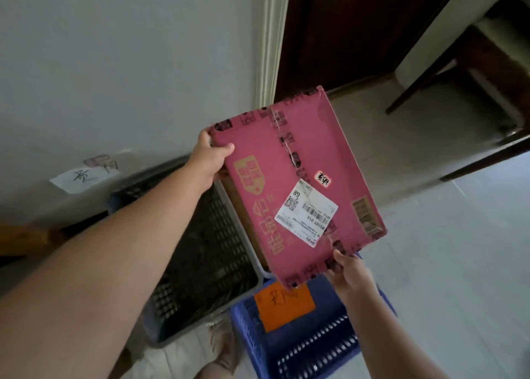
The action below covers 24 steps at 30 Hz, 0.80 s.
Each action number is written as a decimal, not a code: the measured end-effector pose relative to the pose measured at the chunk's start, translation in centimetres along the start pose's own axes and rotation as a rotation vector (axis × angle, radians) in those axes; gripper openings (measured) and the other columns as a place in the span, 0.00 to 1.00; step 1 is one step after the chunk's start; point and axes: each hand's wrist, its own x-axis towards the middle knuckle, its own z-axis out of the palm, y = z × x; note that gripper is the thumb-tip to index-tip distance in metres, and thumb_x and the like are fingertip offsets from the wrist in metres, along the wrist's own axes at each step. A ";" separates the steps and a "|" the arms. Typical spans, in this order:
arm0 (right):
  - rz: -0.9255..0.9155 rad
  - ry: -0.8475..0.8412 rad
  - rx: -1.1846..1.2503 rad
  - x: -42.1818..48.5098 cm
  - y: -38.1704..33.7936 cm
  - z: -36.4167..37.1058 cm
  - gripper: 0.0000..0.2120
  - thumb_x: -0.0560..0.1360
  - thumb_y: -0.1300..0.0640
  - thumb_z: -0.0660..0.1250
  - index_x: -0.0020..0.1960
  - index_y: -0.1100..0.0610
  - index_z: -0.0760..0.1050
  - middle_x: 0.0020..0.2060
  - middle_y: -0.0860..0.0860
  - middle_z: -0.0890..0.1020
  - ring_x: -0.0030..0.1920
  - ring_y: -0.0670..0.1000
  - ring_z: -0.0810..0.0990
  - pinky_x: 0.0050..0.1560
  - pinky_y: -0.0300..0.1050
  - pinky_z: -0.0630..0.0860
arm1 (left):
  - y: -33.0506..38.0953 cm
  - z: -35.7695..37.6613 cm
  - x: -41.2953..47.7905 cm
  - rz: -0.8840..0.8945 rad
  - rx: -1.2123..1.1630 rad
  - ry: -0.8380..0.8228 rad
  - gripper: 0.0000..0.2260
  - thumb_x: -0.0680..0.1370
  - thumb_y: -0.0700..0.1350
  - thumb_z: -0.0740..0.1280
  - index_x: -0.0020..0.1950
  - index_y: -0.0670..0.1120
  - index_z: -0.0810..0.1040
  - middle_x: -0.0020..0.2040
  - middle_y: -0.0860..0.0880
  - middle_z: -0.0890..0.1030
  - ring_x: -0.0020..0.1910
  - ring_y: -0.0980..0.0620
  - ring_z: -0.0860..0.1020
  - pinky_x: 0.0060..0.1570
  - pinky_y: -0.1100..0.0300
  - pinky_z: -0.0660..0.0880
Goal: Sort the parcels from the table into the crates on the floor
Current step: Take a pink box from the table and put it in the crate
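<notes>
The left hand [208, 156] grips one corner of the pink parcel [298, 183] and the right hand [348, 272] pinches the opposite corner, up over the grey crate [183, 307] and blue crate [309, 347]. Held only by corners (it looks big), it could tip and fall outside.

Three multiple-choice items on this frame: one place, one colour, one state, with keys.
1. Where is the flat pink cardboard parcel? A on the floor; B held in the air; C inside a crate.
2. What colour is the paper note on the blue plastic crate? A orange; B green; C yellow.
3. What holds the parcel? A one hand; B both hands; C nothing.
Key: 1 B, only hands support it; 2 A, orange sheet against the blue; 3 B, left hand grips the far corner, right hand the near edge.
</notes>
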 end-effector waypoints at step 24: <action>0.003 0.094 -0.324 20.0 7.9 6.0 0.06 0.78 0.64 0.64 0.54 0.59 0.69 0.45 0.55 0.78 0.42 0.53 0.80 0.31 0.42 0.77 | -19.9 3.0 17.5 -0.148 0.211 0.029 0.26 0.80 0.39 0.61 0.76 0.52 0.58 0.74 0.46 0.63 0.68 0.46 0.69 0.55 0.50 0.72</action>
